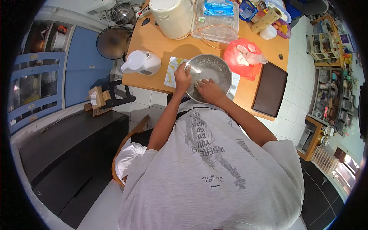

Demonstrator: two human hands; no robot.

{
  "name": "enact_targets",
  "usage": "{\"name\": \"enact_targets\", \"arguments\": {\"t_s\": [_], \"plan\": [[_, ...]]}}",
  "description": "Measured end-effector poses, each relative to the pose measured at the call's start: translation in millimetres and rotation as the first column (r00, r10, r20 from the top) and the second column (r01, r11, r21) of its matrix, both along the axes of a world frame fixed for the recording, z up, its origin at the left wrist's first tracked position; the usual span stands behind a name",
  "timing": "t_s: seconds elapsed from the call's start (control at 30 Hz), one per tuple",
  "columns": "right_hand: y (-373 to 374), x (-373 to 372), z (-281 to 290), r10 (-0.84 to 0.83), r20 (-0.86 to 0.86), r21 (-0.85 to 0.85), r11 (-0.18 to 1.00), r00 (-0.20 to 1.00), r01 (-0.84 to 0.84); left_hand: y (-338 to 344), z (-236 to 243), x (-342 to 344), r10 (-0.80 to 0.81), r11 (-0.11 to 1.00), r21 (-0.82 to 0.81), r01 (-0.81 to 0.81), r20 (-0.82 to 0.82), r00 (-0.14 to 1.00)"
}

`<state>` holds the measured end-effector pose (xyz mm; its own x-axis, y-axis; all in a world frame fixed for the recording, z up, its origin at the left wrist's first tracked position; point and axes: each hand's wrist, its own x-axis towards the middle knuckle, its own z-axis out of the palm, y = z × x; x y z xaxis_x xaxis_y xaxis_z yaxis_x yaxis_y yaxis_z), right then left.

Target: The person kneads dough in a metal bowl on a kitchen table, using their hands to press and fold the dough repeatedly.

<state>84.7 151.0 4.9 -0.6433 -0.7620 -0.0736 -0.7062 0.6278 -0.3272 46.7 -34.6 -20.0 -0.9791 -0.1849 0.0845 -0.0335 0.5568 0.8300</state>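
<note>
A wide metal mixing bowl (222, 73) sits near the front edge of the wooden table, tilted slightly toward me. Flour-like residue coats its inner wall. My left hand (183, 78) is closed on the bowl's left rim, thumb at the inner side. Inside the bowl, my right hand (209, 91) presses its curled fingers onto a pale, crumbly lump of dough (197, 84) at the near left wall. Part of that lump is hidden under the fingers. Beneath the bowl lies a white sheet with a yellow pattern (170, 73).
A white jug (145, 63) stands left of the bowl. To the right are a red plastic bag (242, 63) and a dark brown tray (270, 90). Farther back stand a cream appliance (172, 19) and a clear plastic box (220, 30), with an orange cord running between.
</note>
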Motion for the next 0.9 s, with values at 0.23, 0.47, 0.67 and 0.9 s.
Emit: {"name": "enact_targets", "arguments": {"t_s": [0.23, 0.47, 0.67, 0.9], "plan": [[26.0, -33.2, 31.2, 0.063, 0.507, -0.153, 0.988, 0.859, 0.018, 1.0, 2.0, 3.2, -0.015, 1.000, 0.001, 0.016, -0.137, 0.990], [48.7, -5.4, 23.7, -0.331, 0.150, -0.382, 0.850, 0.932, 0.363, 1.5, 14.0, -5.4, -0.034, 0.999, 0.041, 0.031, 0.075, 0.997], [35.8, -11.9, 53.4, -0.454, 0.489, -0.183, 0.782, 0.745, 0.596, 3.6, 14.8, -9.4, -0.047, 0.999, -0.011, 0.047, 0.005, 0.999], [32.8, -11.4, 16.5, -0.394, 0.120, -0.021, 0.917, 0.911, 0.399, 1.9, 16.5, -16.2, -0.089, 0.996, -0.025, 0.087, -0.064, 0.994]]}}
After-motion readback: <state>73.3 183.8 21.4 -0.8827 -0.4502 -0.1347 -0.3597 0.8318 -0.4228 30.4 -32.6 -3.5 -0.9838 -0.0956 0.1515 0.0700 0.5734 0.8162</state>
